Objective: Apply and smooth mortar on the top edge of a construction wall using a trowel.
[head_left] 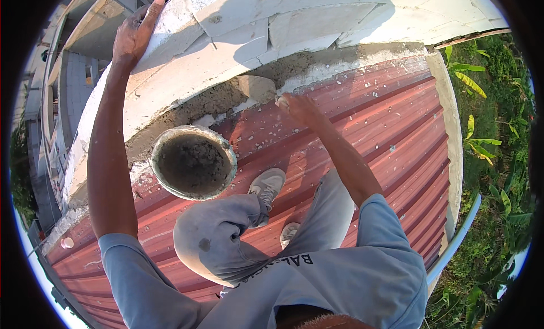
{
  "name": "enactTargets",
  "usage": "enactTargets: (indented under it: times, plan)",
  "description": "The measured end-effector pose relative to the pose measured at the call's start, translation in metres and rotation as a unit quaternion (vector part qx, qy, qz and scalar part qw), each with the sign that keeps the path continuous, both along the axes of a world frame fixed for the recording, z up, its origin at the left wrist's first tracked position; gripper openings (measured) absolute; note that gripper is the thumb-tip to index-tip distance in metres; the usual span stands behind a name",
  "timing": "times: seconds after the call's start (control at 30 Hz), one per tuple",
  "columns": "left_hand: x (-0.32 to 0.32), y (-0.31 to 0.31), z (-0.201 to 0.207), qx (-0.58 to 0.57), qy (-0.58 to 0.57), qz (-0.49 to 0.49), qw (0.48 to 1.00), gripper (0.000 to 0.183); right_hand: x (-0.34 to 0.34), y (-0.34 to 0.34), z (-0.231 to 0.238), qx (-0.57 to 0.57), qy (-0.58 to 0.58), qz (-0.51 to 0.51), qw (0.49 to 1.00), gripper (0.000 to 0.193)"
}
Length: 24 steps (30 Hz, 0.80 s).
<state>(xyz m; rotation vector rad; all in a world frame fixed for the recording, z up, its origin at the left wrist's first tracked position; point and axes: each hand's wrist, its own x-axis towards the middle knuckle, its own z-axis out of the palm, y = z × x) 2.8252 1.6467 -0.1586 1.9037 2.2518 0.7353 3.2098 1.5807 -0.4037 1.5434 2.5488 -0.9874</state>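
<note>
My right hand (299, 109) is closed round the handle of a trowel (258, 88). The trowel's mortar-smeared blade lies against the strip of wet grey mortar (195, 109) along the foot of the pale block wall (232, 62). At the upper left my left hand (136, 33) rests on the wall's top edge, its thumb stretched out. Its other fingers are partly hidden. Between my arms a round bucket (160, 177) with a crusted rim stands on the roof, close to the wall. Grey mortar (194, 162) sits inside it.
Red ribbed metal roofing (362, 142) lies under my feet, specked with mortar crumbs. A pale concrete edge (449, 130) bounds it on the right, with green plants (493, 159) beyond. Past the wall at left are unfinished block structures (76, 74). A small round pale object (67, 243) lies at lower left.
</note>
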Motion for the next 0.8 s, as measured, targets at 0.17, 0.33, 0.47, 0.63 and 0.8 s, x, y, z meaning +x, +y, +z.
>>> enactTargets:
  times: [0.17, 0.33, 0.47, 0.63, 0.8]
  plan:
    - [-0.001, -0.001, 0.004, -0.018, -0.012, 0.003, 1.000, 0.085, 0.097, 0.051, -0.015, 0.003, -0.061, -0.071, 0.996, 0.054]
    - [-0.002, 0.001, 0.002, -0.007, 0.017, -0.005, 1.000, 0.087, 0.162, 0.074, -0.016, -0.004, -0.104, -0.133, 0.986, 0.054]
    - [-0.006, 0.003, 0.001, -0.035, 0.009, -0.014, 0.999, 0.086, 0.164, 0.070, -0.011, -0.030, -0.068, -0.189, 0.979, 0.056]
    - [-0.006, 0.001, -0.002, 0.012, 0.033, 0.003, 0.999, 0.087, 0.130, 0.036, 0.023, -0.215, 0.038, -0.331, 0.918, 0.048]
    - [-0.021, 0.002, -0.005, -0.033, -0.011, 0.004, 0.999, 0.089, 0.079, 0.024, 0.014, -0.318, 0.298, -0.495, 0.752, 0.039]
